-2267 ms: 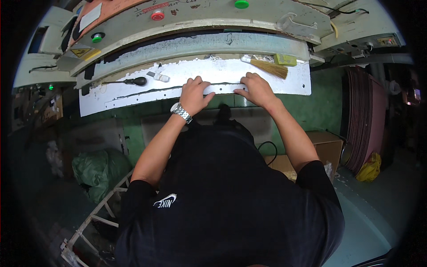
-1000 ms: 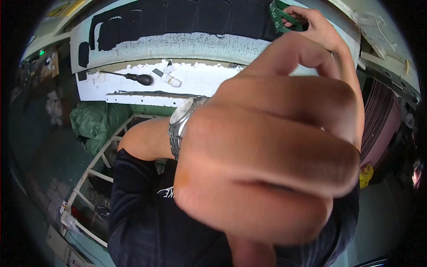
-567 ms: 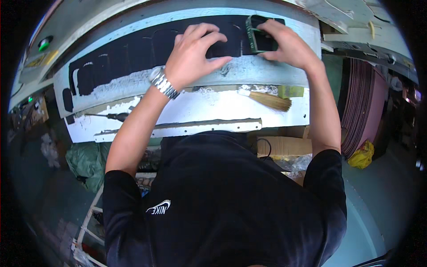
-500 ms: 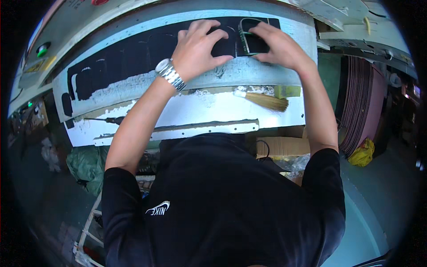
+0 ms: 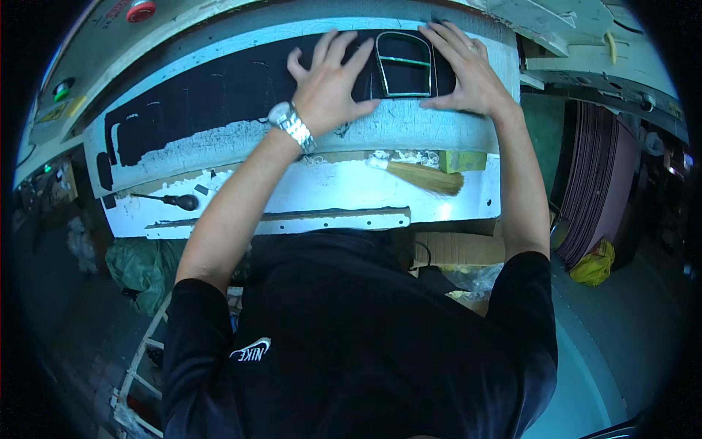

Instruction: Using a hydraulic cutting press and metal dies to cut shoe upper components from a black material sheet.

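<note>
A metal-edged cutting die (image 5: 404, 61) with a rounded far end and a crossbar lies flat on the right part of a long black sheet (image 5: 227, 84). Beneath the sheet is a pale, scarred cutting board (image 5: 431, 126). Just left of the die, my left hand (image 5: 325, 89) rests on the sheet with fingers spread, a metal watch on its wrist. My right hand (image 5: 472, 77) is spread along the sheet's right end, beside the die, holding nothing. Faint curved outlines mark the sheet to the left.
On the white ledge nearer me lie a bristle brush (image 5: 428, 177), a yellow-green block (image 5: 466, 161) and a dark-handled awl (image 5: 181, 202). A long strip (image 5: 307, 219) runs along its front. Machine panels with a red button (image 5: 140, 10) and green button (image 5: 63, 89) border the board. Stacked sheets (image 5: 599, 183) stand right.
My right hand has let go of the die and moved right; the die now lies flat and uncovered. My left hand stays spread on the sheet. The light has turned bluer and dimmer.
</note>
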{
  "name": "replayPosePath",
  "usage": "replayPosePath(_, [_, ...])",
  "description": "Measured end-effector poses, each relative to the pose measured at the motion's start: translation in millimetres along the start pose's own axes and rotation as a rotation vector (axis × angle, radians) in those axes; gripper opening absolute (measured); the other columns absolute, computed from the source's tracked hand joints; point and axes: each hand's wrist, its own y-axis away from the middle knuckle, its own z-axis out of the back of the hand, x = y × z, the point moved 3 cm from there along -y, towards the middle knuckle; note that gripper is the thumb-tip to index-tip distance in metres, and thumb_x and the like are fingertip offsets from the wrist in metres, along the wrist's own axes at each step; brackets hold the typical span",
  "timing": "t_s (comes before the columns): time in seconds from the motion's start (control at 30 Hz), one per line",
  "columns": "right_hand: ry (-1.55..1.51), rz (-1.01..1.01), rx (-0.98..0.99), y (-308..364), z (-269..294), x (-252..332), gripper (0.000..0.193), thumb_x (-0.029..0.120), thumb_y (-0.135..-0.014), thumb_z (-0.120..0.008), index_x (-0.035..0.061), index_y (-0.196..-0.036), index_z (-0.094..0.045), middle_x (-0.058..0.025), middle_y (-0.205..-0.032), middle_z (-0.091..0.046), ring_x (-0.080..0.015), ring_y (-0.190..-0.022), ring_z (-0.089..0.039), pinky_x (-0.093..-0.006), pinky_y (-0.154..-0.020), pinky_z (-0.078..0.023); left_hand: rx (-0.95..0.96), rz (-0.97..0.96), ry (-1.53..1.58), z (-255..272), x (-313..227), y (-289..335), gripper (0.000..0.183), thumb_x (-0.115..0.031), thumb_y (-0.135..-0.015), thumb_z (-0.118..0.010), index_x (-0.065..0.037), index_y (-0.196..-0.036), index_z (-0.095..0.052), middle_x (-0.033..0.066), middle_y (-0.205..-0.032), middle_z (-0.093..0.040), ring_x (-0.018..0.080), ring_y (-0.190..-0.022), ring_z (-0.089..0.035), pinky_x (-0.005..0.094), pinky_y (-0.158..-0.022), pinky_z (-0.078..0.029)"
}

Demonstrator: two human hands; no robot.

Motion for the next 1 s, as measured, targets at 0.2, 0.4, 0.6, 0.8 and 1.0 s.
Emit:
replayPosePath(0.2, [0.002, 0.083, -0.003, -6, -4, -2, 0.113, 0.054, -0.059, -0.089, 0.029, -0.156, -0.037, -0.0116, -0.151, -0.048, -0.0307, -0.141, -0.044, -0.054, -0.119, -0.028, 0.136, -0.102, -0.103, 6, 16, -27, 0.111, -0.06, -0.061, -0.088, -0.022, -0.154, -0.042, 0.0145, -0.154, -0.042, 0.0316, -0.146, -0.036, 0.0769, -0.108, -0.019])
replayPosePath(0.4, [-0.051, 0.14, -0.055, 3, 3, 14, 0.107, 0.053, -0.059, -0.085, 0.0216, -0.153, -0.043, -0.0116, -0.143, -0.052, -0.0315, -0.135, -0.048, -0.0514, -0.114, -0.031, 0.094, -0.146, -0.095, 10, 11, -22, 0.11, -0.054, -0.057, -0.088, -0.019, -0.152, -0.043, 0.0143, -0.149, -0.045, 0.0312, -0.142, -0.04, 0.0747, -0.11, -0.022])
replayPosePath(0.6, [-0.02, 0.13, -0.052, 4, 3, 14, 0.107, 0.053, -0.06, -0.084, 0.0231, -0.153, -0.042, -0.0115, -0.144, -0.05, -0.0313, -0.136, -0.046, -0.0516, -0.114, -0.031, 0.077, -0.143, -0.088, 7, 11, -22, 0.112, -0.055, -0.057, -0.087, -0.019, -0.152, -0.041, 0.0151, -0.151, -0.043, 0.0324, -0.143, -0.039, 0.077, -0.11, -0.021])
replayPosePath(0.8, [-0.041, 0.081, -0.063, 13, 4, 21, 0.105, 0.052, -0.064, -0.085, 0.024, -0.155, -0.041, -0.0103, -0.153, -0.044, -0.0313, -0.144, -0.039, -0.052, -0.12, -0.029, -0.02, -0.124, -0.074, 8, 9, 3, 0.091, -0.056, -0.07, -0.083, -0.02, -0.147, -0.052, 0.0114, -0.159, -0.038, 0.0318, -0.149, -0.032, 0.0788, -0.111, -0.016])
replayPosePath(1.0, [-0.132, 0.053, -0.126, 28, -10, 41, 0.08, 0.039, -0.075, -0.085, 0.0214, -0.147, -0.053, -0.0101, -0.149, -0.052, -0.0314, -0.145, -0.04, -0.0527, -0.122, -0.026, 0.015, -0.117, -0.044, 6, 3, 19, 0.056, -0.048, -0.086, -0.074, -0.023, -0.136, -0.065, 0.0043, -0.154, -0.047, 0.0291, -0.149, -0.033, 0.0816, -0.109, -0.013])
